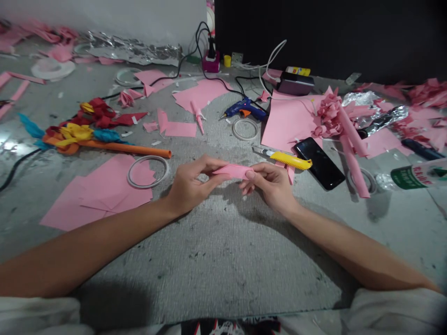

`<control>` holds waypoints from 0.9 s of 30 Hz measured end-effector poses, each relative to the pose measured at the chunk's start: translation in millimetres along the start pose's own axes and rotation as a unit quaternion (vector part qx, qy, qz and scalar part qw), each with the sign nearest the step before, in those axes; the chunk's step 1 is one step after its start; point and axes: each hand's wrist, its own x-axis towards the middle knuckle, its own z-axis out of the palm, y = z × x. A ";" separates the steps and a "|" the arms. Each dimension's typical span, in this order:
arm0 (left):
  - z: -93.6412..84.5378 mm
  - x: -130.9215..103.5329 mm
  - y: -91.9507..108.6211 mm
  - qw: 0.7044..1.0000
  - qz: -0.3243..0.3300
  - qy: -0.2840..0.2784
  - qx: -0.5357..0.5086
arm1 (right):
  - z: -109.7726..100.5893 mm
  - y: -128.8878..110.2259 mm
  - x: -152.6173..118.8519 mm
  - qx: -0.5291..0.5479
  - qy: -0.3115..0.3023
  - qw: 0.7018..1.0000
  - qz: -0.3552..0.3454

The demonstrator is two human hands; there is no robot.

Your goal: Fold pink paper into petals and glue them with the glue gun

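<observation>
A small folded piece of pink paper (231,171) is held level just above the grey table (209,260), between my two hands. My left hand (191,182) pinches its left end between thumb and fingers. At the other end, the thumb of my right hand (272,184) presses on the paper, with the fingers curled behind and below. A yellow utility knife (286,159) lies just beyond my right hand, its blade pointing left. Beside the knife is a black phone (319,163). Flat pink paper sheets (101,190) lie left of my left hand, with a roll of tape (148,171) on them.
Behind my hands are a blue glue gun (246,109) and another tape roll (245,129). Orange-stemmed paper flowers (80,135) lie at left. Pink paper flowers (331,116) and a plastic bottle (415,174) are at right. Cables run to a purple power adapter (211,63).
</observation>
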 end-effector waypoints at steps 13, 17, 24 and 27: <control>-0.8 -1.9 2.1 0.999 -0.032 -0.005 -0.018 | 2.7 -4.2 -3.4 -0.040 0.003 0.999 -0.021; 0.1 -3.2 2.8 0.997 -0.069 0.005 -0.035 | 5.0 -5.9 -5.4 -0.055 0.019 0.998 -0.033; -2.1 2.0 0.6 0.982 -0.152 -0.040 -0.109 | 5.6 -6.3 -5.7 -0.090 0.030 0.994 -0.049; -6.4 4.6 -0.2 0.974 -0.158 -0.109 -0.118 | 5.8 -6.6 -7.5 -0.123 0.027 0.990 -0.056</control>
